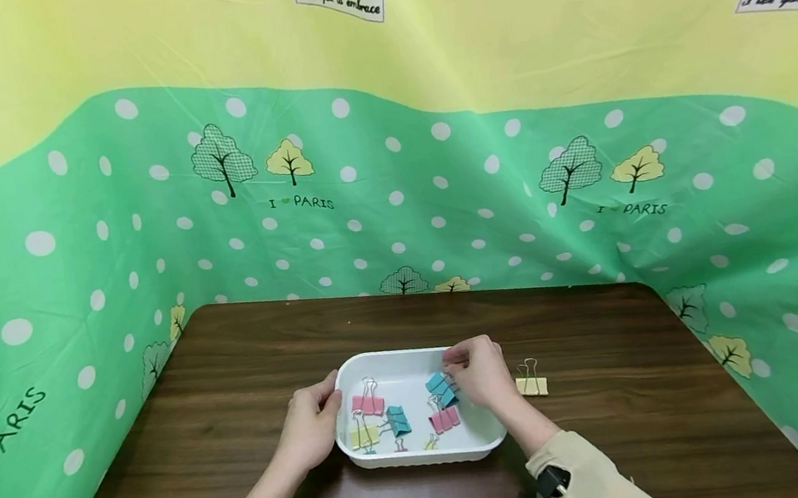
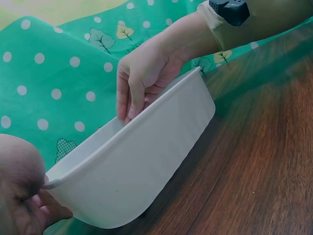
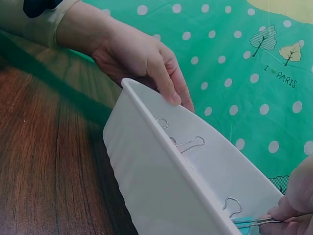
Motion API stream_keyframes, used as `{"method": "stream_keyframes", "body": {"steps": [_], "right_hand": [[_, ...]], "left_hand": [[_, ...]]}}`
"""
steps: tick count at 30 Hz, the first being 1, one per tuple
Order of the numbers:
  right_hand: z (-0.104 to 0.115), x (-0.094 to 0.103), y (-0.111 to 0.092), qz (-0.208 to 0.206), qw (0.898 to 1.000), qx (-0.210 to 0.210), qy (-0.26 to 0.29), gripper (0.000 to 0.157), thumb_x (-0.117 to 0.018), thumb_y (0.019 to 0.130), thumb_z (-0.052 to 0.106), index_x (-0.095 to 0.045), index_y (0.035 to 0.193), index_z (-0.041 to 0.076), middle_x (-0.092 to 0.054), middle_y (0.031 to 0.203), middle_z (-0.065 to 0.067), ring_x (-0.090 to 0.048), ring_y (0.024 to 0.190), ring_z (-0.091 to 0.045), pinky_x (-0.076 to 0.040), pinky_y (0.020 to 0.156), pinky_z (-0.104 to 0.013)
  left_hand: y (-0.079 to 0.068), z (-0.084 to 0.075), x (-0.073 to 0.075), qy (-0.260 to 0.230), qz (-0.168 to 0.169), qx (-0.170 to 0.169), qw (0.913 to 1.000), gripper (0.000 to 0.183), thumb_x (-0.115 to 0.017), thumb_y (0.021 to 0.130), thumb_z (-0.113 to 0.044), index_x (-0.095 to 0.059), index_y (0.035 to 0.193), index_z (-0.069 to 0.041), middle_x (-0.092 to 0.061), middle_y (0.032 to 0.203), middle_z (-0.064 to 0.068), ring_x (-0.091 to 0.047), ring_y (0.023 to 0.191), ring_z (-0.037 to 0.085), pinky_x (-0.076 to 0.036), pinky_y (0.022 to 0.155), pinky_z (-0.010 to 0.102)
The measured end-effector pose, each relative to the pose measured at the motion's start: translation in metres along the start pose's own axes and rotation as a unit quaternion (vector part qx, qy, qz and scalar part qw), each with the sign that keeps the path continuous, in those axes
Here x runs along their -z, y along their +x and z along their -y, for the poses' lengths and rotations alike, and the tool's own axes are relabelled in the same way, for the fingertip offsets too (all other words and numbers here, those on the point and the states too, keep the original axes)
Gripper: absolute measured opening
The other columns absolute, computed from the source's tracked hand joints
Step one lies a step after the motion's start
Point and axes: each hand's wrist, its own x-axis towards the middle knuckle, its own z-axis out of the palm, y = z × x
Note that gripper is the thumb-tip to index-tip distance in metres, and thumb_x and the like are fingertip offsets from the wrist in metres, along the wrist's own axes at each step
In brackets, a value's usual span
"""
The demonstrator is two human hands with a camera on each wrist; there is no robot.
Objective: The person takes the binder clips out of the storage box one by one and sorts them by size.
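My left hand (image 1: 309, 425) grips the left end of a white plastic tray (image 1: 427, 458), thumb at the rim. Inside the tray's right end, my right hand (image 1: 480, 373) pinches the wire handles of a blue binder clip (image 1: 442, 390); the right wrist view shows those wire handles (image 3: 259, 222) between thumb and finger. Around it in the tray lie a pink binder clip (image 1: 444, 420), another pink clip (image 1: 368, 405), a second blue clip (image 1: 397, 421) and a yellow clip (image 1: 365, 437). Smaller clips along the near wall are partly hidden by it.
On the dark wooden table (image 1: 619, 422), just right of the tray, a pale yellow binder clip (image 1: 532, 384) lies with its wire handles pointing away. A green and yellow patterned cloth (image 1: 437, 193) hangs behind the table and along both sides.
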Motion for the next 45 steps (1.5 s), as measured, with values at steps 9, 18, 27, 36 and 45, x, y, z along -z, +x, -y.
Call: {"method": "stream_keyframes", "body": {"steps": [9,18,27,36,45], "right_hand": [[0.001,-0.001,-0.001,-0.001,1.0,-0.017,0.027,0.009,-0.078,0.09,-0.008,-0.082,0.095,-0.002,-0.077,0.085,-0.007,-0.071,0.079,-0.018,-0.06,0.071,-0.036],[0.002,0.006,-0.001,-0.009,0.999,-0.013,0.04,0.01,-0.076,0.091,-0.009,-0.082,0.093,-0.001,-0.077,0.085,-0.007,-0.073,0.078,-0.018,-0.061,0.071,-0.034],[0.011,0.018,-0.002,-0.008,0.998,-0.005,0.059,0.008,-0.076,0.093,-0.007,-0.081,0.094,-0.001,-0.078,0.085,-0.006,-0.074,0.077,-0.017,-0.061,0.071,-0.034],[0.015,0.028,-0.003,-0.001,0.997,-0.008,0.078,0.009,-0.075,0.093,-0.007,-0.081,0.096,-0.001,-0.078,0.087,-0.008,-0.075,0.08,-0.019,-0.062,0.074,-0.033],[0.015,0.05,-0.004,-0.005,0.988,-0.024,0.153,0.01,-0.074,0.093,-0.011,-0.079,0.1,-0.007,-0.078,0.094,-0.017,-0.077,0.085,-0.029,-0.064,0.075,-0.038]], "left_hand": [[0.0,0.003,-0.001,0.005,-0.005,-0.003,1.0,0.04,-0.058,0.104,0.003,-0.056,0.142,0.015,-0.056,0.147,0.027,-0.052,0.135,0.031,-0.044,0.11,0.05],[0.0,0.003,-0.002,0.003,0.0,0.0,1.0,0.039,-0.057,0.105,0.003,-0.056,0.143,0.015,-0.056,0.147,0.026,-0.053,0.134,0.031,-0.047,0.108,0.048],[0.002,0.003,-0.003,0.01,0.004,0.011,0.9999,0.041,-0.056,0.106,0.001,-0.054,0.145,0.014,-0.054,0.15,0.025,-0.05,0.137,0.029,-0.043,0.11,0.048],[0.001,0.001,-0.001,0.013,0.01,0.015,0.9998,0.041,-0.055,0.107,0.0,-0.052,0.146,0.014,-0.052,0.152,0.026,-0.047,0.139,0.029,-0.041,0.111,0.048],[0.001,0.002,-0.001,0.017,0.012,0.013,0.9997,0.041,-0.055,0.107,-0.001,-0.052,0.146,0.013,-0.053,0.151,0.025,-0.047,0.139,0.029,-0.04,0.112,0.048]]}}
